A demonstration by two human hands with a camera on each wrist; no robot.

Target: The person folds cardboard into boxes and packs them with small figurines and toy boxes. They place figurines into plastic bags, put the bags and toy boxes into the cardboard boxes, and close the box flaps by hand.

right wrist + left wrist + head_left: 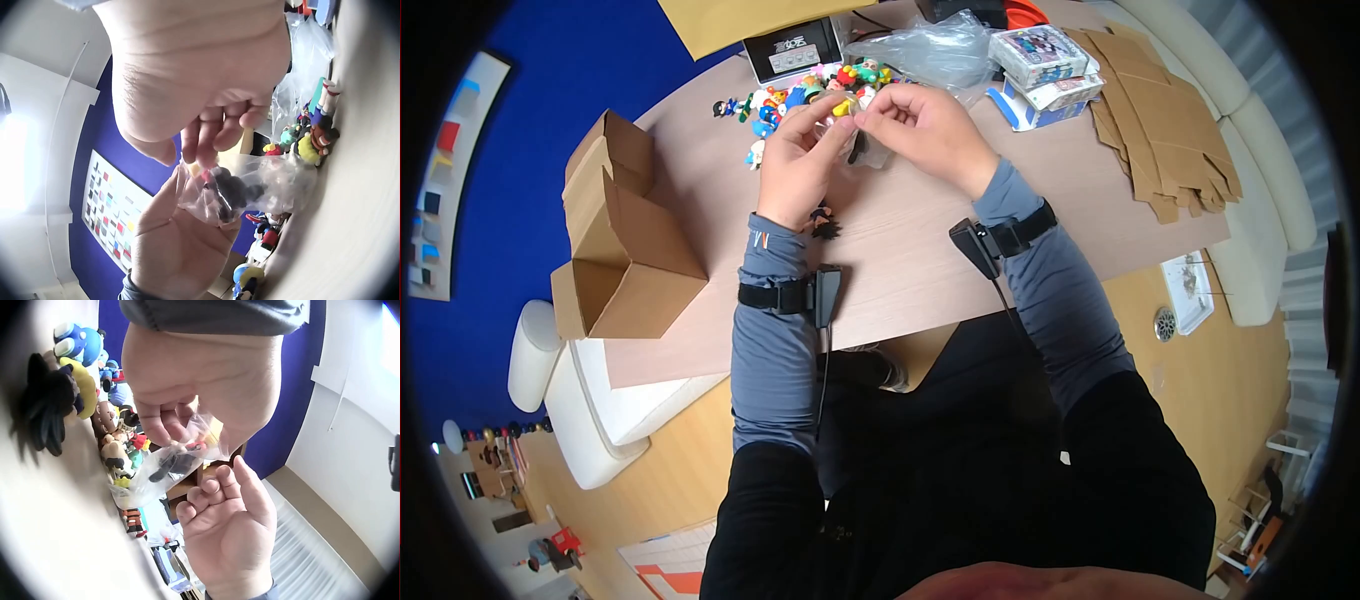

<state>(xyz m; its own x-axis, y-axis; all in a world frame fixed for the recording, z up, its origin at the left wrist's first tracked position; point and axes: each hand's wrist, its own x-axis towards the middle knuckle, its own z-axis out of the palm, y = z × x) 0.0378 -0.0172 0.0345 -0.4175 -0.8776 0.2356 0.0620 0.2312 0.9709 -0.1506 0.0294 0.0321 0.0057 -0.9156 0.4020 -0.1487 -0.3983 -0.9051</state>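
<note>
My left hand (793, 172) pinches the mouth of a small clear plastic bag (284, 181) over the table's far part. Inside the bag lies a toy figurine (230, 190), mostly dark with a bit of red; the crumpled plastic blurs its shape. Opposite, my right hand (935, 135) has its fingers loosely bent, fingertips right at the bag's top in the right wrist view. In the left wrist view a gap shows between those fingers and the bag. A black-haired figurine (49, 403) lies on the table near my left wrist.
Several colourful figurines (772, 108) crowd the table beyond my hands. Behind them are a dark box (793, 52) and a heap of clear plastic (940, 50). Small printed boxes (1045, 60) and flattened cardboard (1165, 120) lie right. An open cardboard box (645, 245) stands left.
</note>
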